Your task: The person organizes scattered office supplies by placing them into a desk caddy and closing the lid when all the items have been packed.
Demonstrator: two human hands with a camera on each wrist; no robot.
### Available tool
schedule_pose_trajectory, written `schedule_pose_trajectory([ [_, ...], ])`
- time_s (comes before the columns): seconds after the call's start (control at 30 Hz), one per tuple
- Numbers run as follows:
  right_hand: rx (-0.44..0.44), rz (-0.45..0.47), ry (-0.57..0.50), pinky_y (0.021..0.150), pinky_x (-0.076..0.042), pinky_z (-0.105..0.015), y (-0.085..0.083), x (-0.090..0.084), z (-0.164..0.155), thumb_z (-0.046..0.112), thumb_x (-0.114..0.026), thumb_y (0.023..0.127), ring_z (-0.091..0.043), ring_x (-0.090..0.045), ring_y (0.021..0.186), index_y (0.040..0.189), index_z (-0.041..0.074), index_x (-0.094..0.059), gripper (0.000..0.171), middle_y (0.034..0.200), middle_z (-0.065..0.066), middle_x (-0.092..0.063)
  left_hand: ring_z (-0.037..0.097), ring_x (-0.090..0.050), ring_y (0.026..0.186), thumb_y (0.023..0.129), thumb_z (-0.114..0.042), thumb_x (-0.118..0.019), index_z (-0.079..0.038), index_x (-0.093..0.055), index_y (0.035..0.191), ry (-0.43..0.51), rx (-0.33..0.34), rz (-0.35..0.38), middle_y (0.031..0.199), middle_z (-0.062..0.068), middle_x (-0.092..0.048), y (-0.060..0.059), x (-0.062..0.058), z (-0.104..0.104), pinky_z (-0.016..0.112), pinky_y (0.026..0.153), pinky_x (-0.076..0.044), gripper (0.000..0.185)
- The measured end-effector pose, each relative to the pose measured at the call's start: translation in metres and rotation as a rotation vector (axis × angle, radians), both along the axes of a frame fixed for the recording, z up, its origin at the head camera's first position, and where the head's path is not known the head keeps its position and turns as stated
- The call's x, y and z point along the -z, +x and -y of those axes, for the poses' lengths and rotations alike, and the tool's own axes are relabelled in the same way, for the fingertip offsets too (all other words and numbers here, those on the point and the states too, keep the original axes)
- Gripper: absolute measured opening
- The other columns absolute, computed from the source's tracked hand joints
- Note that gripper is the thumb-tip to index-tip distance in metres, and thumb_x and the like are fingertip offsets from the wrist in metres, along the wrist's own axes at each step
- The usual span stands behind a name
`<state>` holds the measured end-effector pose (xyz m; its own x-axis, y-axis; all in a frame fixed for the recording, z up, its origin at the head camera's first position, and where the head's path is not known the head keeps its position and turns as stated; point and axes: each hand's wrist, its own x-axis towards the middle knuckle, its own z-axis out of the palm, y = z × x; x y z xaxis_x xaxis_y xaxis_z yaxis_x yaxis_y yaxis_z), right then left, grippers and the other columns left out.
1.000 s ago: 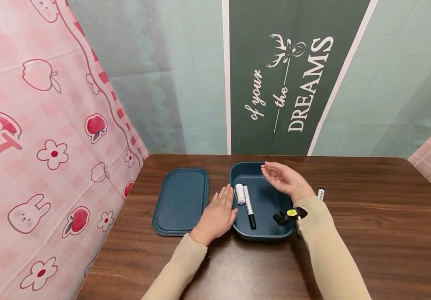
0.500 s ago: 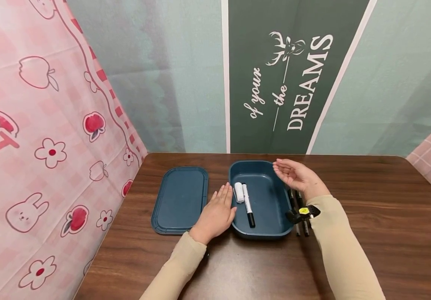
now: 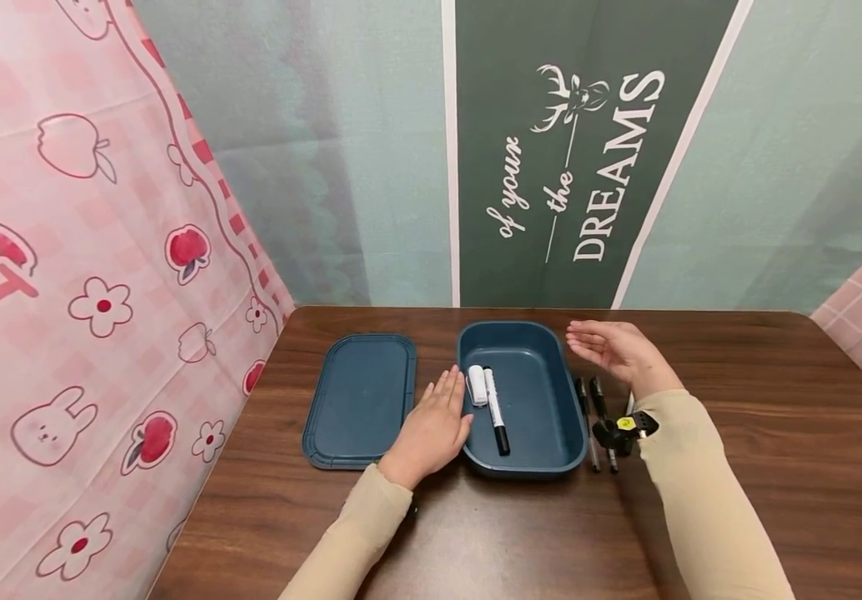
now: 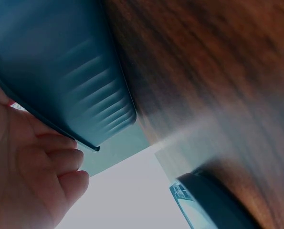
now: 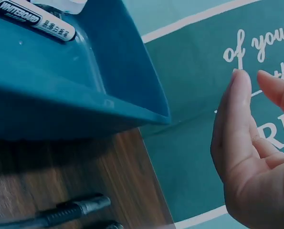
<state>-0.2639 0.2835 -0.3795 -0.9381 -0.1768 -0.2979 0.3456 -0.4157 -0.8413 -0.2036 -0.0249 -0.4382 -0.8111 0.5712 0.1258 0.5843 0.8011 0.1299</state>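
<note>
A dark blue plastic box stands with its top uncovered. Inside it, on the left, lie a whiteboard marker with a black cap and a stubby white item with a clip. My left hand rests its straight fingers along the box's left wall; the left wrist view has the fingers right at the rim. Beyond the box's far right corner my right hand is held up, fingers extended and slightly bent, holding nothing. Below its wrist are two black pens beside the box.
The matching blue lid lies flat on the brown wooden table, left of the box. A white pen-like thing is partly hidden by the right wrist. Printed cloth hangs behind the table and on its left.
My right hand has moved right, from over the box to outside its far right corner, uncovering the pens. The left hand stays at the box wall.
</note>
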Motion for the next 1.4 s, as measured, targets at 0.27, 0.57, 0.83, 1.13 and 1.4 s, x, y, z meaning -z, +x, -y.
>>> schedule_pose_trajectory([
  [0.27, -0.013, -0.1, 0.267, 0.072, -0.056, -0.024, 0.004, 0.001, -0.01, -0.002, -0.054, 0.093, -0.011, -0.068, 0.075, 0.076, 0.01, -0.072, 0.028, 0.079, -0.003, -0.07, 0.027, -0.023, 0.14, 0.102, -0.031, -0.041, 0.005, -0.026, 0.146, 0.01, -0.003, 0.004, 0.152, 0.019, -0.022, 0.0, 0.001, 0.001, 0.039, 0.112, -0.025, 0.059],
  [0.57, -0.05, -0.176, 0.522, 0.069, -0.056, -0.024, 0.004, 0.006, -0.022, -0.001, -0.05, 0.095, -0.008, -0.067, 0.071, 0.119, -0.025, -0.044, 0.034, 0.077, 0.004, -0.068, 0.026, -0.021, 0.141, 0.102, -0.031, -0.039, 0.004, -0.025, 0.147, 0.002, -0.007, 0.007, 0.153, 0.018, -0.021, -0.001, 0.002, 0.002, 0.038, 0.113, -0.024, 0.059],
  [0.83, -0.032, -0.238, 1.095, 0.062, -0.054, -0.024, 0.011, 0.01, -0.027, 0.011, -0.06, 0.089, -0.005, -0.061, 0.06, 0.097, -0.016, -0.065, 0.029, 0.066, 0.002, -0.066, 0.026, -0.021, 0.141, 0.102, -0.031, -0.04, 0.004, -0.025, 0.147, -0.005, -0.007, 0.002, 0.153, 0.018, -0.021, -0.002, 0.002, 0.002, 0.038, 0.113, -0.023, 0.059],
  [1.13, -0.012, -0.268, 1.585, 0.042, -0.032, -0.031, 0.022, 0.017, -0.028, 0.012, -0.056, 0.086, -0.017, -0.035, 0.046, 0.055, 0.011, -0.037, 0.037, 0.051, 0.0, -0.031, 0.026, -0.022, 0.141, 0.102, -0.032, -0.04, 0.004, -0.025, 0.147, -0.002, -0.003, 0.009, 0.153, 0.018, -0.022, -0.001, 0.001, 0.001, 0.038, 0.113, -0.024, 0.059],
  [1.4, -0.07, -0.18, 1.623, 0.044, -0.036, -0.034, 0.023, 0.024, -0.034, 0.011, -0.055, 0.086, -0.025, -0.044, 0.053, 0.063, 0.002, -0.05, 0.025, 0.058, -0.009, -0.044, 0.025, -0.02, 0.141, 0.102, -0.032, -0.039, 0.004, -0.024, 0.147, -0.016, -0.009, 0.016, 0.153, 0.017, -0.021, -0.001, 0.002, 0.001, 0.037, 0.113, -0.022, 0.059],
])
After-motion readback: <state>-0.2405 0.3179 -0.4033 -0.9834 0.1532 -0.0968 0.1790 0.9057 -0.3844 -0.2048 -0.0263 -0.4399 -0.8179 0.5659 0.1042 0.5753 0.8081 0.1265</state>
